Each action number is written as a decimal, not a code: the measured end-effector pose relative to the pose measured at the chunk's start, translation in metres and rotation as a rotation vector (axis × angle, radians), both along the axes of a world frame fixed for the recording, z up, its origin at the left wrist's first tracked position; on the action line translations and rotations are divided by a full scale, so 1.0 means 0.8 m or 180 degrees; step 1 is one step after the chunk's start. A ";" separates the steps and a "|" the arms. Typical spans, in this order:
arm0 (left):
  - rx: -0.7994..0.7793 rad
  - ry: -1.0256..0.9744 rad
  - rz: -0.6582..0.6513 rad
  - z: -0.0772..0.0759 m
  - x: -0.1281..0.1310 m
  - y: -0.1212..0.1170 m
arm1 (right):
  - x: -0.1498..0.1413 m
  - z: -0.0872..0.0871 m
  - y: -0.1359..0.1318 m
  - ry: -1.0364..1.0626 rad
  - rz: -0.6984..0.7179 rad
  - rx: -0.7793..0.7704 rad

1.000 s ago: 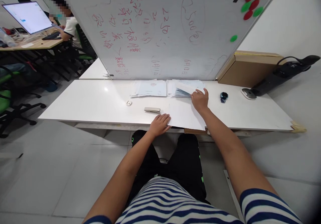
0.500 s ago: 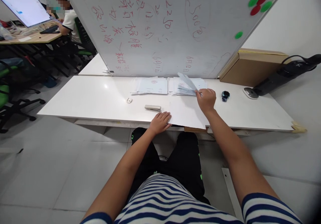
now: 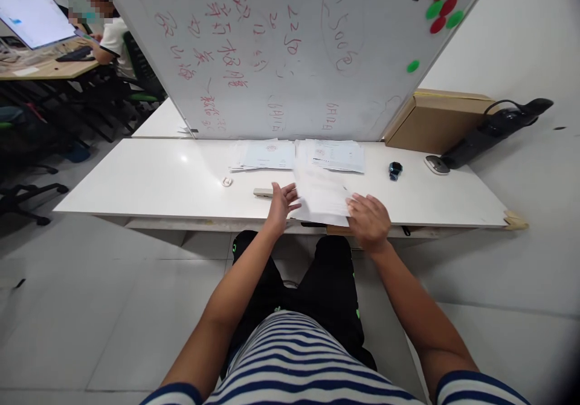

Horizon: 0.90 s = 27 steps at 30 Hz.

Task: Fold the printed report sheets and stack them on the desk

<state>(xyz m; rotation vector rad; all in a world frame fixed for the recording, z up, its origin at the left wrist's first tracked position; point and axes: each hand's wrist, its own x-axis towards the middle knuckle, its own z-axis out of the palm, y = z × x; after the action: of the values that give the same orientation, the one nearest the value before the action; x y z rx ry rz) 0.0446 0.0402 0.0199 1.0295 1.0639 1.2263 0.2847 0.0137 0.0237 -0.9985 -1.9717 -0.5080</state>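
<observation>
White paper sheets (image 3: 319, 193), slightly blurred, are held at the front of the white desk (image 3: 167, 181). My right hand (image 3: 369, 220) pinches their right edge between thumb and fingers. At the left edge, my left hand (image 3: 281, 207) has its fingers spread and thumb raised, beside the paper. A beige stapler (image 3: 263, 193) lies just behind my left hand, partly hidden by it. Farther back are two stacks of printed papers side by side, a left stack (image 3: 269, 156) and a right stack (image 3: 339, 155).
A whiteboard (image 3: 299, 78) with red writing stands behind the desk. To the right are a wristwatch (image 3: 395, 170), a computer mouse (image 3: 436, 164), a black bottle-like object (image 3: 484, 136) and a cardboard box (image 3: 430, 121). A small white ring-shaped item (image 3: 227, 182) lies left. Another person (image 3: 113, 45) sits far left.
My right hand has come toward me from the right stack, bringing a sheet onto the paper in front. My left hand has lifted off the desk, fingers spreading. The view has shifted slightly.
</observation>
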 end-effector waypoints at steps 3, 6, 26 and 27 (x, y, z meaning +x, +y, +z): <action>-0.0505 -0.0631 -0.0351 0.037 -0.003 -0.008 | -0.008 -0.010 -0.026 -0.0066 0.0408 -0.0291; -0.0742 -0.0733 -0.0509 0.056 -0.019 -0.019 | -0.007 -0.019 -0.041 0.0298 0.0498 -0.1060; -0.0213 0.0356 -0.1059 0.066 -0.030 -0.058 | -0.020 -0.033 -0.105 0.1924 0.0769 -0.2762; -0.0188 0.0359 -0.1055 0.065 -0.029 -0.059 | -0.024 -0.037 -0.109 0.2218 0.0909 -0.3081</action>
<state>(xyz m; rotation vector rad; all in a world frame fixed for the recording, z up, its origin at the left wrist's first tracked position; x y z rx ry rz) 0.0216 -0.0068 0.0721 1.1862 0.9632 0.8732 0.2658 -0.0733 -0.0059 -1.1852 -1.6114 0.9371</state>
